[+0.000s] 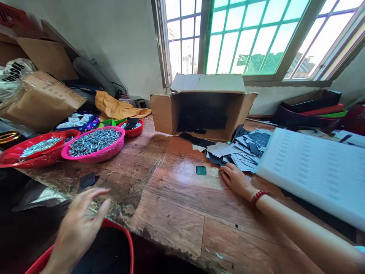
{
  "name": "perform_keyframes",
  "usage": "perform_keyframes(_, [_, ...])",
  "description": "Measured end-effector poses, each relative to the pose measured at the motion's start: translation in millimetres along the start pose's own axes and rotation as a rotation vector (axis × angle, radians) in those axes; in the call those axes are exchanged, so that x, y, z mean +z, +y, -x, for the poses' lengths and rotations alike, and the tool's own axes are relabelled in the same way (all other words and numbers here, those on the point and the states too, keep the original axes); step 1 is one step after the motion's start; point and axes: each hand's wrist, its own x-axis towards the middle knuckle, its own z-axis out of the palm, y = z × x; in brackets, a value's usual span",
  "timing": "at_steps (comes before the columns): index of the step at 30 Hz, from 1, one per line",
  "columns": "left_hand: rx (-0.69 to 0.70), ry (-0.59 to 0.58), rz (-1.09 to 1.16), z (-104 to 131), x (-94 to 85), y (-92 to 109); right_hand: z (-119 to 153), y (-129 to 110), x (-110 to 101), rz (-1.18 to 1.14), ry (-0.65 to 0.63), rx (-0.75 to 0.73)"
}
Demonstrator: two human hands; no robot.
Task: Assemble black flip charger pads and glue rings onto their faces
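My left hand point(81, 222) is held in the air over a red-rimmed tub point(130, 243) at the table's front edge. Its thumb and fingers are apart with nothing between them. My right hand point(236, 180), with a red bead bracelet on its wrist, rests on the tabletop. Its fingers are slightly bent and reach the near edge of a heap of thin grey and black cut pieces point(242, 150). No held piece shows in it. Left of those fingertips lies a small dark green rounded square point(201, 170). Dark material fills the tub.
An open cardboard box point(161, 114) with black contents stands below the window. White foam sheets point(310, 171) lie at right. Pink point(94, 158) and red baskets point(28, 161) of small metal parts stand at left, near flat black pieces point(88, 180). The wooden table's point(171, 213) front edge is worn.
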Motion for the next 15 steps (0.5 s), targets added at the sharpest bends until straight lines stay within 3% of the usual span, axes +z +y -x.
perform_keyframes(3, [0.202,-0.012,0.13,-93.1,58.3,51.0,5.1,5.7,1.1,0.067,0.005,-0.038])
perform_keyframes(5, [0.332,-0.108,0.106,-152.8,109.4,87.1,7.2,3.7,3.6,0.107,0.014,-0.045])
perform_keyframes(8, [0.414,-0.187,0.086,-229.1,191.2,135.3,7.3,1.7,5.3,0.154,0.021,-0.046])
perform_keyframes(12, [0.455,-0.243,0.027,-305.7,280.7,190.0,5.3,0.9,3.4,0.172,0.051,-0.054])
perform_keyframes(15, [0.466,-0.287,-0.012,-347.5,323.4,223.5,4.5,-0.7,1.6,0.154,0.052,-0.046])
